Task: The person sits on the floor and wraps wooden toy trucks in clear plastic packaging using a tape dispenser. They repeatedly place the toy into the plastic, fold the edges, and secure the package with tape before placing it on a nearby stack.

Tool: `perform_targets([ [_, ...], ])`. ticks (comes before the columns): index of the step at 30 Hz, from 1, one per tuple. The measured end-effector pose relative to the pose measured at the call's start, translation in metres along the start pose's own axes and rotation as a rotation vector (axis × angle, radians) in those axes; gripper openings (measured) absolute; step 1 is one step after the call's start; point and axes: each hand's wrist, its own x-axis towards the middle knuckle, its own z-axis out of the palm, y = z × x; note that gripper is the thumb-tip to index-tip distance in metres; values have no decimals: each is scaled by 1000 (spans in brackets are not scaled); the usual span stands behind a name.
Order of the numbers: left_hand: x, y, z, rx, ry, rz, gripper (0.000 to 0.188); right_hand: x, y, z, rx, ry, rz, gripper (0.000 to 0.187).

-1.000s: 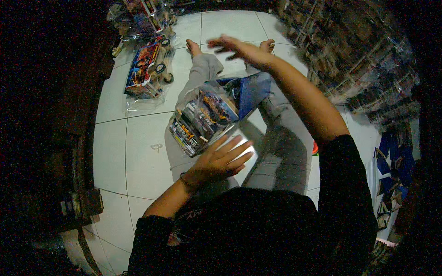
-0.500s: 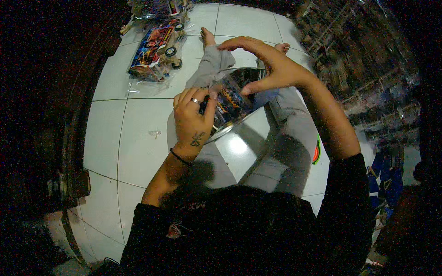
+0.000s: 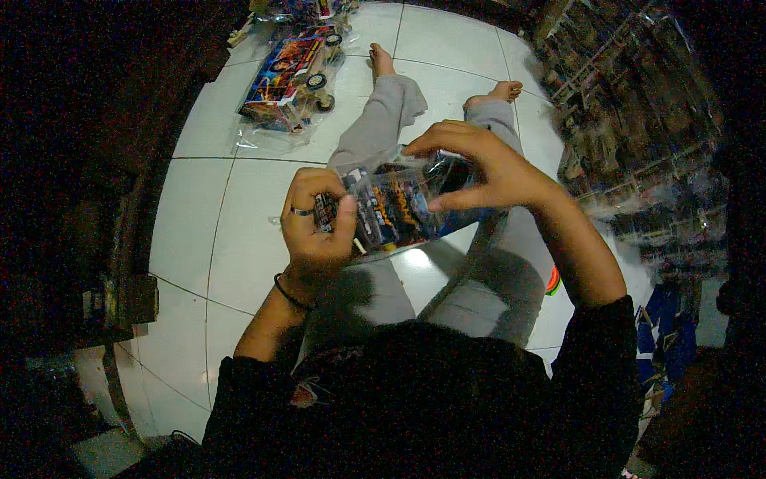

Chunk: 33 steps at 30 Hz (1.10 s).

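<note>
A dark printed package in clear plastic wrap (image 3: 391, 209) is held above my lap, tilted, its near edge lower. At its left end my left hand (image 3: 315, 215) is closed on it, with the thumb on the printed face and the other fingers curled. My right hand (image 3: 495, 172) spans the right end, the thumb against the wrap and the fingers bent over the far edge. Shiny creases show in the plastic between its thumb and fingers. Part of the right end is hidden under that hand.
Beyond my left hand, a bagged toy vehicle with black wheels (image 3: 291, 76) lies on the white tiled floor (image 3: 191, 207). Many plastic-wrapped items (image 3: 638, 136) are piled at the right. A green and orange round object (image 3: 554, 281) sits beside my right leg.
The package has come nearer and turned flatter, its printed face showing more. My right hand has lowered from wide apart onto its right end. My left hand has shifted slightly left.
</note>
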Motion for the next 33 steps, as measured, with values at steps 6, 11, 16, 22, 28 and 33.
perform_targets([
  [6,9,7,-10,114,-249,-78,8,11,-19,-1,-61,78,-9,13],
  [11,11,4,-12,6,-239,-103,9,17,-24,-9,-71,144,-11,14],
  [16,18,-1,-32,204,-502,-328,18,23,-20,-9,-42,-20,99,15],
  [22,23,9,-23,-13,-385,-119,28,27,-18,-7,-18,22,76,16],
  [28,35,5,3,-165,-313,-405,20,32,-34,-6,-409,260,-195,25],
  [33,38,1,2,-295,-285,-433,18,44,-41,-8,-746,-65,-277,36],
])
